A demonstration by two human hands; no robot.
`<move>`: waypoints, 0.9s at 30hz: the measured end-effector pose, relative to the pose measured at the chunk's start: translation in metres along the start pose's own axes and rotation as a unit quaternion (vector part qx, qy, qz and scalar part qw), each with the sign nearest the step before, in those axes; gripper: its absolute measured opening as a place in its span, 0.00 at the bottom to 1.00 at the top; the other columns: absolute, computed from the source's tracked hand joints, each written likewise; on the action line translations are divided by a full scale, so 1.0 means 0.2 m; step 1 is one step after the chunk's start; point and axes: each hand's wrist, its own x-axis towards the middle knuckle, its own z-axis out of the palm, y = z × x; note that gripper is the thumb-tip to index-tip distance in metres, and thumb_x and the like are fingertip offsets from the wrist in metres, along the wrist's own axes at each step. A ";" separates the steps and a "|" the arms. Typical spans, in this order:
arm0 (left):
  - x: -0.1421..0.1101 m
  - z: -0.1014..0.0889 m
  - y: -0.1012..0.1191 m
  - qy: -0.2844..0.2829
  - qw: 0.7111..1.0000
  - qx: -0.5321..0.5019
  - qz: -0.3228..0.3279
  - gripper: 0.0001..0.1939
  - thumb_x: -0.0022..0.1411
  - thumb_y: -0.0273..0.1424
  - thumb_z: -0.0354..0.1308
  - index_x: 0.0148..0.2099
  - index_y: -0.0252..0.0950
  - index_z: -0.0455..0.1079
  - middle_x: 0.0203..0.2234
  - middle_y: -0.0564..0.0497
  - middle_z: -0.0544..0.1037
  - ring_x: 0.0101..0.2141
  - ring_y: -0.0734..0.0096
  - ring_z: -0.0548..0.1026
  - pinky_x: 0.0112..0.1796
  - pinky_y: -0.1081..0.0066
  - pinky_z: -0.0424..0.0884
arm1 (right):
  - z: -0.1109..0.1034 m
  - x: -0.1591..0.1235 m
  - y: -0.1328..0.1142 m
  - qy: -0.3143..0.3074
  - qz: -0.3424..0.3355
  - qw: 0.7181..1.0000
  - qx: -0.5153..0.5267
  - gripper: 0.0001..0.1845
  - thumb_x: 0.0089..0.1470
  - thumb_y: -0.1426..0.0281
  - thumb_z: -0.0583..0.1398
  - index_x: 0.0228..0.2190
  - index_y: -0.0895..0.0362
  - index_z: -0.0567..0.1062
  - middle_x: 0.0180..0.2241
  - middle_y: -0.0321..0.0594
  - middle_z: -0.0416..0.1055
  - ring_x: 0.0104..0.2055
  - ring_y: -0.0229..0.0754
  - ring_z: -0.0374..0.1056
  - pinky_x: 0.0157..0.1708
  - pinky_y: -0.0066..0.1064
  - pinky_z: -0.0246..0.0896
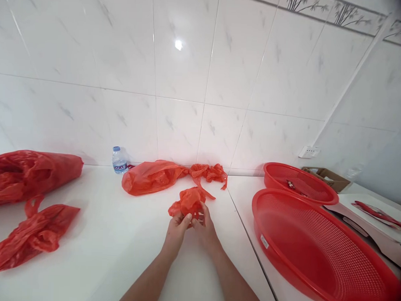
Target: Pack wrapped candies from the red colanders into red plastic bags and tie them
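A crumpled red plastic bag (189, 198) is held between my two hands above the white table. My left hand (177, 228) grips its lower left side, thumb on top. My right hand (205, 225) has its fingers curled round the lower right side. Part of the bag is hidden behind the fingers. Just beyond it, a filled-looking red plastic bag (151, 178) lies along the wall, and a bunched red bag (209, 172) touches its right end.
At left lie a large red bag bundle (35, 173) and a smaller red bag (33, 239). A water bottle (120, 161) stands by the wall. To the right are a big red basket (296, 241), a second red basket (294, 182), a cardboard box (327, 178) and a wall socket (308, 151).
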 end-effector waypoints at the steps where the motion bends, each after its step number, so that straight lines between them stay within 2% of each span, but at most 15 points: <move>1: 0.00 0.00 -0.02 -0.017 1.000 0.015 -0.005 0.20 0.59 0.45 0.54 0.44 0.35 0.70 0.34 0.46 0.77 0.36 0.62 0.76 0.38 0.63 0.74 | 0.00 0.01 0.00 -0.009 0.005 1.000 0.002 0.26 0.40 0.66 0.67 0.44 0.50 0.71 0.43 0.39 0.72 0.39 0.41 0.69 0.34 0.30 0.64; 3: 0.01 -0.03 -0.06 0.004 0.997 0.074 -0.009 0.20 0.57 0.45 0.55 0.42 0.35 0.72 0.32 0.46 0.77 0.35 0.61 0.76 0.36 0.63 0.74 | -0.03 0.05 0.01 0.006 0.023 1.000 0.007 0.17 0.40 0.67 0.66 0.36 0.53 0.73 0.35 0.37 0.73 0.31 0.39 0.67 0.28 0.28 0.62; 5: 0.05 -0.10 -0.08 0.082 0.988 0.135 -0.004 0.18 0.55 0.44 0.58 0.40 0.35 0.72 0.32 0.46 0.76 0.34 0.61 0.75 0.37 0.63 0.73 | -0.09 0.10 0.03 0.056 0.034 0.998 0.012 0.13 0.40 0.68 0.64 0.32 0.55 0.73 0.26 0.33 0.71 0.23 0.35 0.62 0.22 0.26 0.56; 9: 0.12 -0.27 -0.02 0.262 0.946 0.184 0.051 0.19 0.59 0.40 0.54 0.51 0.40 0.64 0.50 0.45 0.70 0.44 0.62 0.72 0.44 0.63 0.70 | -0.28 0.19 0.04 0.141 0.038 0.989 0.018 0.11 0.41 0.68 0.61 0.32 0.55 0.71 0.20 0.28 0.66 0.19 0.31 0.53 0.20 0.25 0.48; 11: 0.13 -0.32 0.03 0.311 0.923 0.211 0.082 0.21 0.60 0.40 0.53 0.54 0.43 0.61 0.56 0.46 0.64 0.49 0.61 0.69 0.44 0.65 0.70 | -0.34 0.20 0.04 0.151 0.046 0.987 0.019 0.05 0.42 0.68 0.60 0.25 0.55 0.70 0.16 0.27 0.60 0.18 0.31 0.51 0.19 0.25 0.45; 13: 0.12 -0.32 0.09 0.307 0.921 0.215 0.101 0.25 0.59 0.40 0.55 0.57 0.45 0.57 0.59 0.46 0.61 0.52 0.60 0.67 0.45 0.65 0.70 | -0.37 0.20 0.03 0.137 0.056 0.989 0.022 0.07 0.43 0.68 0.58 0.19 0.55 0.65 0.13 0.26 0.55 0.17 0.31 0.48 0.18 0.25 0.42; 16: 0.09 -0.26 0.14 0.263 0.942 0.171 0.117 0.38 0.54 0.38 0.61 0.63 0.47 0.47 0.61 0.44 0.56 0.56 0.59 0.64 0.47 0.64 0.70 | -0.35 0.17 0.01 0.093 0.074 0.992 0.035 0.12 0.44 0.66 0.58 0.17 0.54 0.60 0.12 0.26 0.52 0.16 0.30 0.44 0.17 0.26 0.38; 19: 0.09 -0.18 0.19 0.202 0.966 0.110 0.117 0.45 0.51 0.35 0.65 0.64 0.47 0.43 0.57 0.44 0.61 0.54 0.60 0.66 0.46 0.64 0.71 | -0.31 0.14 -0.02 0.042 0.104 0.993 0.041 0.17 0.44 0.62 0.60 0.16 0.54 0.58 0.12 0.26 0.50 0.15 0.29 0.41 0.16 0.26 0.34; 20: 0.10 -0.16 0.21 0.186 0.972 0.087 0.114 0.43 0.51 0.34 0.65 0.63 0.46 0.45 0.53 0.44 0.66 0.51 0.61 0.69 0.45 0.65 0.72 | -0.30 0.13 -0.03 0.030 0.112 0.992 0.041 0.18 0.43 0.61 0.61 0.16 0.55 0.59 0.12 0.25 0.49 0.15 0.28 0.40 0.16 0.26 0.32; 22: 0.12 -0.16 0.25 0.182 0.978 0.024 0.104 0.33 0.51 0.33 0.63 0.58 0.42 0.54 0.43 0.48 0.72 0.42 0.65 0.74 0.41 0.66 0.73 | -0.30 0.11 -0.06 0.022 0.117 0.992 0.043 0.17 0.42 0.60 0.63 0.18 0.55 0.62 0.13 0.26 0.51 0.15 0.28 0.40 0.15 0.25 0.31; 25: 0.16 -0.20 0.31 0.216 0.970 -0.104 0.047 0.15 0.51 0.33 0.61 0.41 0.37 0.63 0.33 0.52 0.73 0.33 0.72 0.74 0.35 0.71 0.73 | -0.32 0.11 -0.09 0.042 0.104 0.992 0.057 0.12 0.42 0.61 0.62 0.24 0.56 0.68 0.17 0.28 0.59 0.16 0.28 0.44 0.15 0.24 0.31; 27: 0.17 -0.23 0.34 0.225 0.963 -0.151 -0.001 0.12 0.49 0.32 0.61 0.34 0.36 0.62 0.29 0.52 0.72 0.28 0.74 0.73 0.29 0.74 0.71 | -0.34 0.11 -0.10 0.056 0.100 0.991 0.070 0.11 0.42 0.62 0.62 0.24 0.56 0.69 0.17 0.28 0.60 0.15 0.28 0.45 0.14 0.24 0.31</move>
